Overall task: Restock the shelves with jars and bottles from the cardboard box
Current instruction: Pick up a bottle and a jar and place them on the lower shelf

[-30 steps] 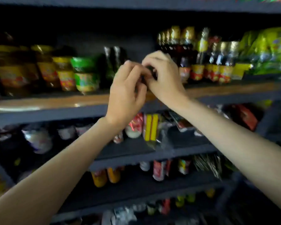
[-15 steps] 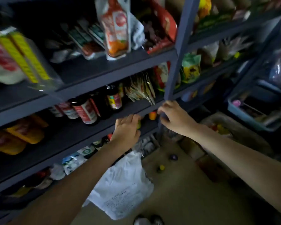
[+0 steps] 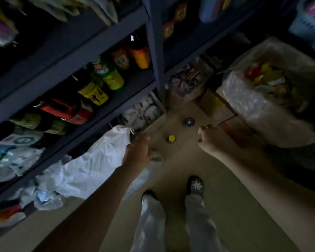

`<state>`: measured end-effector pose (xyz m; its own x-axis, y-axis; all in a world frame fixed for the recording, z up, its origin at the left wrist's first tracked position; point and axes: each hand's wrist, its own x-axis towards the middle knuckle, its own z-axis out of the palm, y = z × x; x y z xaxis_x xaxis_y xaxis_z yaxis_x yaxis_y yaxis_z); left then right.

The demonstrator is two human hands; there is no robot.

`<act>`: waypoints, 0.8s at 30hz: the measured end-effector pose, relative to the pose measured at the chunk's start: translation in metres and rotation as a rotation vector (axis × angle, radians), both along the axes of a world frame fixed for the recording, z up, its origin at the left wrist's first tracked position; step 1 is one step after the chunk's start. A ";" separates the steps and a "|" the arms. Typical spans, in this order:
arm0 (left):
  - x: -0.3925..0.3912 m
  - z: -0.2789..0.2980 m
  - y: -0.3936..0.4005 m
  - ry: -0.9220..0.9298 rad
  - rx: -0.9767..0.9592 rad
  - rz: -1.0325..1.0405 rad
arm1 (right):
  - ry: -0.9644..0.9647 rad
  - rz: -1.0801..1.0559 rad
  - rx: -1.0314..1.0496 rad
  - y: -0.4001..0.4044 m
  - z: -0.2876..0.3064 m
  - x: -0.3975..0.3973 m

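We look steeply down a dark grey metal shelving unit (image 3: 98, 64) that fills the left and upper part of the view, its boards running diagonally. Below it lies the beige tiled floor (image 3: 225, 206), where our own pale trousers (image 3: 198, 224) and dark patterned shoes (image 3: 195, 186) stand. At the right sits a large clear plastic bag of mixed goods (image 3: 265, 99), with red and yellow items blurred inside; next to it lies the flat brown cardboard box (image 3: 213, 104), only partly visible. A crumpled white plastic sack (image 3: 91, 166) rests on the floor against the lowest shelf. On the middle board, bottles and jars lie in a row: an orange-labelled bottle (image 3: 141, 57), a green-and-yellow jar (image 3: 111, 77), a dark bottle with a yellow label (image 3: 93, 91) and a red-labelled bottle (image 3: 69, 110). Our left hand (image 3: 138, 151) hangs over the sack's edge; its grip is loosely curled and seems to hold nothing, though the fingers are turned away. Our right hand (image 3: 210, 139) hovers over the floor with fingers bent inward, empty as far as we can see. Between the hands, on the floor, stand a small yellow-capped jar (image 3: 171, 138) and, beyond it, a small purple-lidded jar (image 3: 190, 122).
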<state>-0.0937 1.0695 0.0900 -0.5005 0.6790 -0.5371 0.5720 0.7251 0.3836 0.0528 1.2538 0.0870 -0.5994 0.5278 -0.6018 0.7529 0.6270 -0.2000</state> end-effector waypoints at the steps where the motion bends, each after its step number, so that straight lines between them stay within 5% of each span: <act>1: 0.003 -0.005 0.010 0.001 0.004 -0.003 | 0.009 -0.006 -0.014 0.006 -0.009 0.002; 7: 0.011 -0.085 0.084 0.068 0.025 -0.109 | 0.088 -0.087 -0.125 0.026 -0.103 0.006; 18: 0.017 -0.330 0.124 0.072 -0.293 -0.403 | -0.057 -0.109 -0.168 0.064 -0.358 -0.007; 24: 0.012 -0.395 0.129 0.018 -0.359 -0.486 | -0.020 0.003 0.026 0.090 -0.427 -0.050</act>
